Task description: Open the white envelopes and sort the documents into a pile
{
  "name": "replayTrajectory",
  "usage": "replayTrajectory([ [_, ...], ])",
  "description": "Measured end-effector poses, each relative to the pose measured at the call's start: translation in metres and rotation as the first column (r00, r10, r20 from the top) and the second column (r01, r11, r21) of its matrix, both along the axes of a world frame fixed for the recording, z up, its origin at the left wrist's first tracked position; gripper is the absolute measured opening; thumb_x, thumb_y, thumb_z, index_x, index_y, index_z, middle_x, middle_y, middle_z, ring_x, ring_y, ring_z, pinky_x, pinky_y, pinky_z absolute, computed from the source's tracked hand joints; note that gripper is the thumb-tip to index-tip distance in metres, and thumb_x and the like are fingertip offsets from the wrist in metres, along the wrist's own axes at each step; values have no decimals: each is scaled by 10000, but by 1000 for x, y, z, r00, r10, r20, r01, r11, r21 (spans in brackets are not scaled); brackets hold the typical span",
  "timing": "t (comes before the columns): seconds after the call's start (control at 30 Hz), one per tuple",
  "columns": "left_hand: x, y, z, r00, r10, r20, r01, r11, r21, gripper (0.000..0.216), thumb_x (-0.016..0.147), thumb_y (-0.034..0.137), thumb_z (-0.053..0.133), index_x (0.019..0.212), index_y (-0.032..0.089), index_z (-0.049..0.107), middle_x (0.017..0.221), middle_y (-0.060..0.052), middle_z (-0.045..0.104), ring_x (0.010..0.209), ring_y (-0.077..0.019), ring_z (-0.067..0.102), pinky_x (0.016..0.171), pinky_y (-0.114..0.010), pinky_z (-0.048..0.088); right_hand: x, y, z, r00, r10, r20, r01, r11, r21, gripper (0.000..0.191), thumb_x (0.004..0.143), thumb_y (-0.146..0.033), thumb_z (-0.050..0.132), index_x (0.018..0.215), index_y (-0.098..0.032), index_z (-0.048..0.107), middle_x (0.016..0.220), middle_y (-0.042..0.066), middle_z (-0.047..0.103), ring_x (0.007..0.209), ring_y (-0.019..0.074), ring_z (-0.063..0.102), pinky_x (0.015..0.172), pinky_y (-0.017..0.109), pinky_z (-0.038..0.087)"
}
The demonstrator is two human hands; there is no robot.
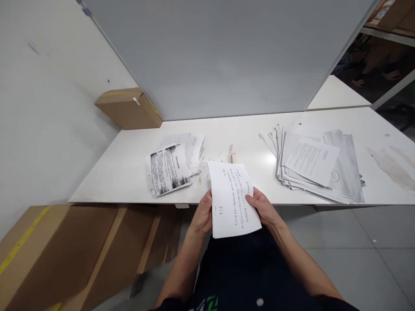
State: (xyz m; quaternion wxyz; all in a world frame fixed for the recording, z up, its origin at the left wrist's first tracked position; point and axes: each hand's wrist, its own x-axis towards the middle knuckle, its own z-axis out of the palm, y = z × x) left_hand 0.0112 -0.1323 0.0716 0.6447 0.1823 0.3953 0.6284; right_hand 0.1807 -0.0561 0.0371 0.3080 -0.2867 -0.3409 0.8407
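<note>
Sheaf of paper [233, 198], white and printed with a few columns of small dark characters too fine to read, is held in front of the person's body at the near edge of the white table [123, 172], its upper end reaching over the tabletop. The left hand [202, 216] grips the sheaf's left edge, thumb on top and fingers hidden behind; the right hand [264, 209] pinches the right edge in the same way, so both hands are closed on the paper. On the table just left of the sheaf lies a small pile of sheets [170, 168], its top page heavily smudged with black print that cannot be made out. Well to the right sits a larger fanned stack [319, 166], topped by a tilted page with lines of text, also illegible. A small pale object [234, 155] stands on the table just beyond the sheaf; what it is cannot be told. A cardboard box [128, 108] with yellow tape rests at the far left corner against the grey partition panel [227, 56]. Brown cartons [65, 250], one with a yellow strip, stand on the floor under the table's left end. A faint stain [392, 166] marks the table's right end.
</note>
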Motion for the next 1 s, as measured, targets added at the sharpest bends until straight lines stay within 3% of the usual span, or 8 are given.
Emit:
replayTrajectory([
  [0.33,4,-1,-6,1000,-6,-1,6,1000,17,558,654,548,667,1071,183,603,1032,-94,664,1044,-295,578,857,-383,478,3,-1,-9,999,19,-28,-19,1000,-13,380,744,-330,670,1098,-241,561,1027,59,681,943,224,633,761,354,513],
  [0.53,2,1,-8,993,114,-5,-114,993,-31,336,711,369,681,980,179,610,894,-54,694,947,-243,626,822,-363,490,8,1,-7,1000,-12,-26,12,1000,-1,369,756,-321,661,1104,-249,564,1026,56,681,927,223,639,774,369,512],
  [0.7,3,1,-10,990,143,-14,-144,988,-61,346,647,373,733,905,179,607,796,-33,694,858,-226,650,753,-336,507,8,1,-9,1000,18,-24,-17,999,46,401,773,-316,644,1153,-246,539,1088,69,657,983,235,618,814,392,502],
  [0.83,3,2,-10,959,216,-183,-226,973,-37,404,646,368,728,968,184,568,805,-34,688,791,-208,655,686,-309,506,9,1,-10,999,46,-2,-45,992,120,418,790,-326,622,1187,-249,519,1144,72,627,1006,237,603,841,405,489],
  [1.0,0,4,-11,803,313,-507,-282,949,140,512,569,234,777,977,212,469,826,-19,665,761,-159,638,677,-262,489,14,3,-5,976,34,215,-91,961,260,412,802,-352,597,1191,-251,507,1162,63,605,989,230,596,827,395,494],
])
